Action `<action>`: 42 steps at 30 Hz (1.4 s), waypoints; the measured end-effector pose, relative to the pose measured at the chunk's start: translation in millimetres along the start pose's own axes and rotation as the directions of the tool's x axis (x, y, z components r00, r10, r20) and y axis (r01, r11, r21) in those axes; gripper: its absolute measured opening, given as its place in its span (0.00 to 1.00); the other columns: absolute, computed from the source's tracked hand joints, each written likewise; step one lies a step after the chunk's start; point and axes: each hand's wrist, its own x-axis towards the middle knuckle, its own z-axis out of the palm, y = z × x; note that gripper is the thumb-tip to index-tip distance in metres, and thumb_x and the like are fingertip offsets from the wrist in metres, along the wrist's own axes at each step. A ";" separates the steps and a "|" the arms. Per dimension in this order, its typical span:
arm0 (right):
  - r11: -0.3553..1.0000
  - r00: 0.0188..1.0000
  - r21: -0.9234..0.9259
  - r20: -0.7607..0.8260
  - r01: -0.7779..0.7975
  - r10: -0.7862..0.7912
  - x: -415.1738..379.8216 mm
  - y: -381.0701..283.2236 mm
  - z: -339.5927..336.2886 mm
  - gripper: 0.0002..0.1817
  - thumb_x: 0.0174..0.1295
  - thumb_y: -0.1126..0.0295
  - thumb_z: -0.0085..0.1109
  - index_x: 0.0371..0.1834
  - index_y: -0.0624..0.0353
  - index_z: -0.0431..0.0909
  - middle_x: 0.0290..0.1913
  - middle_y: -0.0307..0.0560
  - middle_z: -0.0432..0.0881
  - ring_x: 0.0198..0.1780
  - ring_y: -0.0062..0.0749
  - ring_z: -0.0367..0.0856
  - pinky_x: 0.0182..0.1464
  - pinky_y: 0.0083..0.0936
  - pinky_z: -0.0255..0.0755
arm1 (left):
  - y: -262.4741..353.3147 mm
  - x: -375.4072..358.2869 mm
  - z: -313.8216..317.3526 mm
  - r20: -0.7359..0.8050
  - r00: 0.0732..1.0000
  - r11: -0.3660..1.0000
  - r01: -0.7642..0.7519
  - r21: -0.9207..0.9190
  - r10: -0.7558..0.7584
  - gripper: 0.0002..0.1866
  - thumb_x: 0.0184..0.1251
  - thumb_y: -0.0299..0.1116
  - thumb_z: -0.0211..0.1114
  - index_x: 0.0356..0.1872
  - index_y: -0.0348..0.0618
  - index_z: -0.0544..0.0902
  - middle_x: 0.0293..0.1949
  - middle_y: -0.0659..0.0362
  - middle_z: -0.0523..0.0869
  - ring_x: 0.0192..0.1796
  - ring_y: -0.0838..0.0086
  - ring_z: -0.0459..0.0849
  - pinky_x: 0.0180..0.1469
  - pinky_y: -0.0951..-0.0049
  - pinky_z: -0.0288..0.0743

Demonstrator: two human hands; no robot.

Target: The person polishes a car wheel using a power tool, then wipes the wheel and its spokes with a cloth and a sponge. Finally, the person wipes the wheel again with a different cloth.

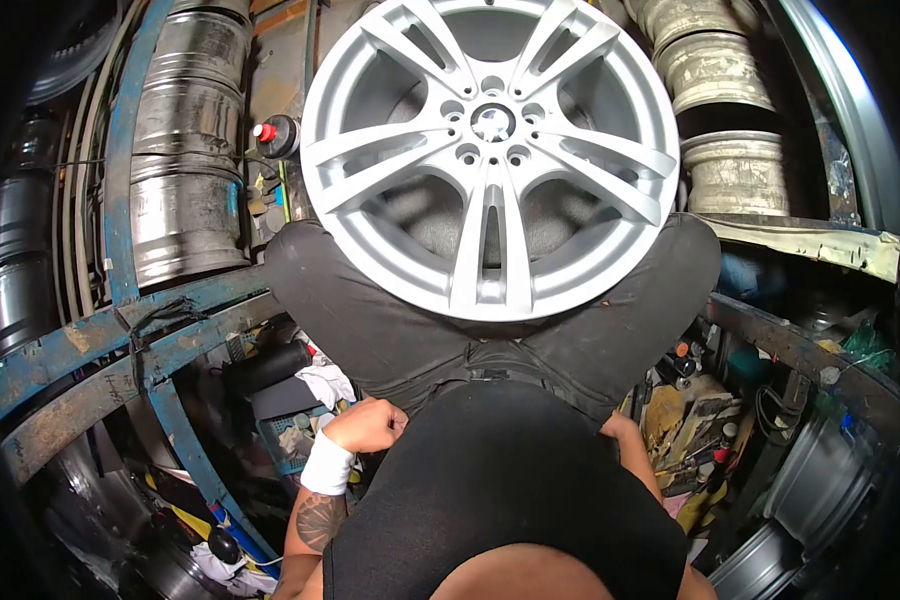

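A silver alloy wheel rim point(497, 240) with split spokes and a round centre cap point(493, 124) lies face up in front of me, over my bent legs. My left hand point(365, 427), with a white wristband point(327, 464), is beside my left hip, fingers curled in, with nothing visible in them. Against my right thigh is my right hand point(620, 424); its fingers are hidden behind the dark trousers point(630, 330). Neither hand touches the rim.
Metal rims point(188, 120) are stacked on the left, and worn rims point(735, 170) on the right. Blue metal frame bars point(75, 345) run close by my left side. A black bottle with a red cap point(278, 135) stands near the rim. Tools and scraps point(680, 430) clutter the right.
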 end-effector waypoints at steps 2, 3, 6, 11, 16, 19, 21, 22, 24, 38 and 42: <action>0.999 0.997 0.007 0.057 -0.047 0.047 -21.3 -20.9 12.1 0.33 0.65 0.52 0.71 0.67 0.67 0.82 0.67 0.56 0.85 0.68 0.40 0.82 0.71 0.34 0.73 | 2.2 0.6 -8.3 0.042 0.998 0.999 -0.039 0.015 0.039 0.14 0.67 0.42 0.70 0.45 0.46 0.94 0.37 0.47 0.93 0.39 0.53 0.93 0.44 0.59 0.82; 0.998 0.997 0.025 0.061 -0.052 0.050 -31.1 -24.0 20.8 0.33 0.66 0.53 0.71 0.67 0.67 0.82 0.66 0.56 0.86 0.68 0.40 0.83 0.71 0.34 0.73 | 4.0 1.0 -12.4 0.043 0.997 0.997 -0.059 0.041 0.057 0.14 0.68 0.42 0.69 0.45 0.45 0.94 0.37 0.47 0.93 0.40 0.54 0.93 0.45 0.59 0.82; 0.994 0.997 0.084 0.047 -0.071 0.067 -53.9 -23.1 40.9 0.33 0.66 0.53 0.71 0.66 0.67 0.83 0.65 0.56 0.86 0.67 0.39 0.83 0.70 0.34 0.74 | 13.8 2.3 -28.1 -0.005 0.997 0.996 -0.080 -0.044 0.079 0.15 0.68 0.42 0.69 0.45 0.42 0.93 0.37 0.47 0.93 0.41 0.56 0.94 0.47 0.60 0.83; 0.984 0.996 0.154 -0.008 -0.090 0.093 -64.3 -30.3 51.5 0.32 0.67 0.53 0.71 0.66 0.68 0.83 0.64 0.56 0.87 0.65 0.38 0.84 0.69 0.34 0.74 | 54.9 6.6 -46.6 -0.134 0.987 0.988 -0.106 -0.113 0.091 0.16 0.72 0.41 0.64 0.46 0.41 0.93 0.39 0.48 0.94 0.43 0.52 0.93 0.50 0.60 0.84; 0.978 0.992 0.198 -0.093 -0.063 0.082 -52.5 -45.1 43.9 0.32 0.68 0.54 0.71 0.66 0.68 0.83 0.62 0.56 0.87 0.62 0.36 0.85 0.68 0.34 0.75 | 78.5 16.2 -58.9 -0.253 0.948 0.964 -0.231 -0.133 0.192 0.19 0.77 0.44 0.63 0.52 0.38 0.89 0.36 0.44 0.92 0.43 0.51 0.93 0.48 0.58 0.83; 0.977 0.991 0.207 -0.111 -0.045 0.069 -45.0 -52.2 34.0 0.31 0.68 0.54 0.71 0.65 0.69 0.83 0.61 0.56 0.88 0.61 0.36 0.85 0.67 0.34 0.76 | 90.9 14.3 -77.1 -0.263 0.946 0.964 -0.230 -0.132 0.190 0.19 0.77 0.44 0.63 0.55 0.40 0.89 0.36 0.44 0.91 0.43 0.50 0.93 0.49 0.58 0.83; 0.978 0.994 0.206 -0.096 -0.039 0.060 -40.5 -57.8 25.3 0.31 0.68 0.54 0.70 0.65 0.69 0.83 0.60 0.56 0.88 0.60 0.35 0.86 0.66 0.34 0.76 | 83.9 20.4 -78.4 -0.320 0.911 0.955 -0.291 -0.054 0.260 0.19 0.78 0.46 0.62 0.55 0.44 0.88 0.39 0.45 0.92 0.45 0.48 0.92 0.52 0.54 0.84; 0.977 0.996 0.211 -0.075 -0.039 0.056 -39.6 -60.8 19.2 0.31 0.68 0.54 0.70 0.65 0.69 0.83 0.60 0.56 0.88 0.60 0.35 0.86 0.66 0.34 0.76 | 78.5 27.4 -75.3 -0.347 0.894 0.948 -0.317 -0.039 0.285 0.19 0.78 0.46 0.61 0.55 0.45 0.89 0.40 0.45 0.92 0.46 0.47 0.92 0.53 0.53 0.84; 0.969 0.998 0.239 -0.002 -0.056 0.058 -42.7 -65.8 2.2 0.31 0.69 0.54 0.70 0.65 0.69 0.83 0.59 0.56 0.89 0.59 0.34 0.86 0.66 0.34 0.77 | 82.3 32.3 -65.7 -0.400 0.884 0.967 -0.252 0.027 0.242 0.18 0.78 0.46 0.59 0.54 0.46 0.89 0.42 0.45 0.93 0.47 0.47 0.91 0.54 0.51 0.83; 0.755 0.615 -0.303 -0.444 0.582 -0.652 -125.8 -348.9 -251.7 0.24 0.78 0.66 0.61 0.72 0.68 0.78 0.57 0.51 0.87 0.50 0.28 0.84 0.58 0.25 0.77 | 46.7 18.3 2.8 -0.736 0.650 0.651 -0.643 -0.403 0.186 0.13 0.75 0.39 0.71 0.42 0.37 0.91 0.32 0.54 0.92 0.35 0.75 0.90 0.41 0.72 0.81; 0.543 0.226 -0.487 -0.567 0.684 -0.792 -65.6 -409.0 -326.5 0.20 0.83 0.68 0.52 0.70 0.67 0.80 0.63 0.51 0.86 0.60 0.30 0.83 0.65 0.29 0.74 | 22.7 -2.1 31.0 -0.909 0.393 0.767 -0.537 -0.350 -0.140 0.20 0.73 0.36 0.74 0.22 0.36 0.79 0.21 0.56 0.83 0.21 0.76 0.77 0.27 0.67 0.68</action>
